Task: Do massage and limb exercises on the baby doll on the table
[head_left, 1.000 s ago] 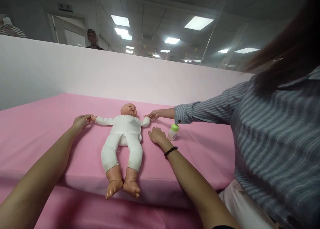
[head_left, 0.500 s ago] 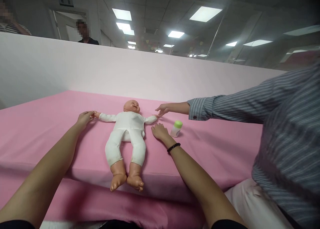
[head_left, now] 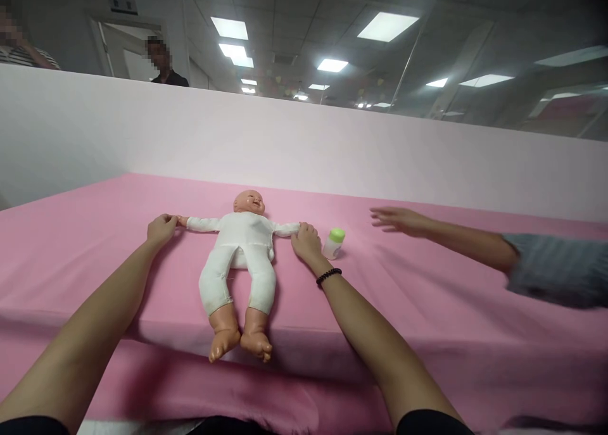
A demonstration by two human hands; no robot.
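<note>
A baby doll (head_left: 244, 232) in a white cloth body lies on its back on the pink-covered table (head_left: 403, 296), arms spread and bare feet toward me. My left hand (head_left: 162, 228) pinches the doll's hand at the left. On the other side my right hand (head_left: 306, 242) is closed round the doll's other hand, which it hides. Just right of my right hand stands a small bottle (head_left: 334, 244) with a green cap, close to my wrist but apart from it.
Another person's hand (head_left: 399, 221), with a striped sleeve, reaches in from the right above the table. A white partition (head_left: 285, 140) runs behind the table. Beyond it are two people, one in a dark top (head_left: 171, 78).
My right hand has moved up slightly onto the doll's hand and closed on it. The other person's hand has let go of it and drawn back right. My left hand keeps its hold.
</note>
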